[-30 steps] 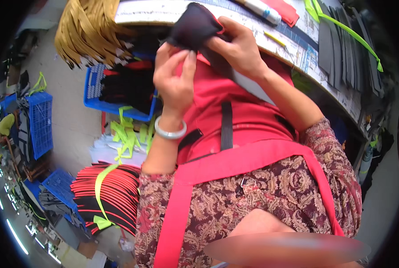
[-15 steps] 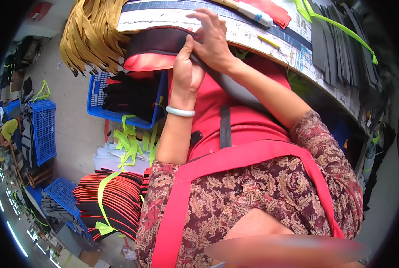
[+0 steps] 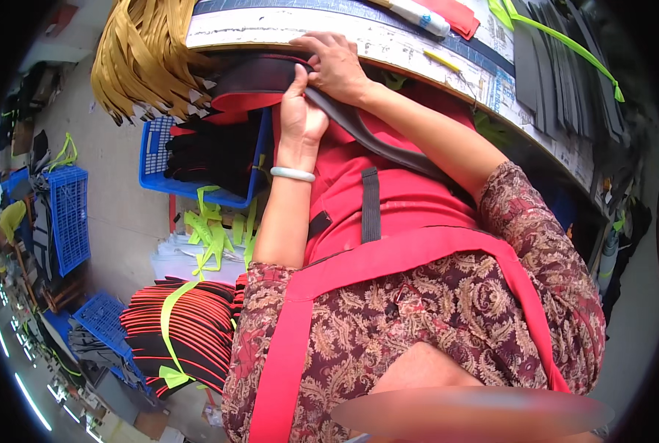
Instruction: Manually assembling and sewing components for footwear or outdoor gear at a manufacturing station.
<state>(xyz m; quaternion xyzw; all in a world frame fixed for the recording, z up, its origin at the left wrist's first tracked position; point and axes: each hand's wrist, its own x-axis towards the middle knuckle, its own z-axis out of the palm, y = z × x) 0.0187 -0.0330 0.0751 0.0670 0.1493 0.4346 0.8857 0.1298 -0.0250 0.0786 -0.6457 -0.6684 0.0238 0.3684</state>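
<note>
A curved black fabric piece with a red underside sits just under the near edge of the table, left of my hands. Its right end is pinched by my left hand, thumb pointing up, a pale bangle at the wrist. Against the same end my right hand has its fingers bent over the piece; the fingertips are partly hidden. From between the hands a dark grey strip curves down to the right across my red apron and passes beneath my right forearm.
The white table holds a yellow pen-like tool, a white roll, red fabric and grey sheets. Gold straps hang at its left. Below stand a blue crate with black pieces and a tied red-black stack.
Both hands have drawn slightly nearer and left, bringing the black piece from over the table edge to below it. More of the grey strip now shows beneath my right forearm.
</note>
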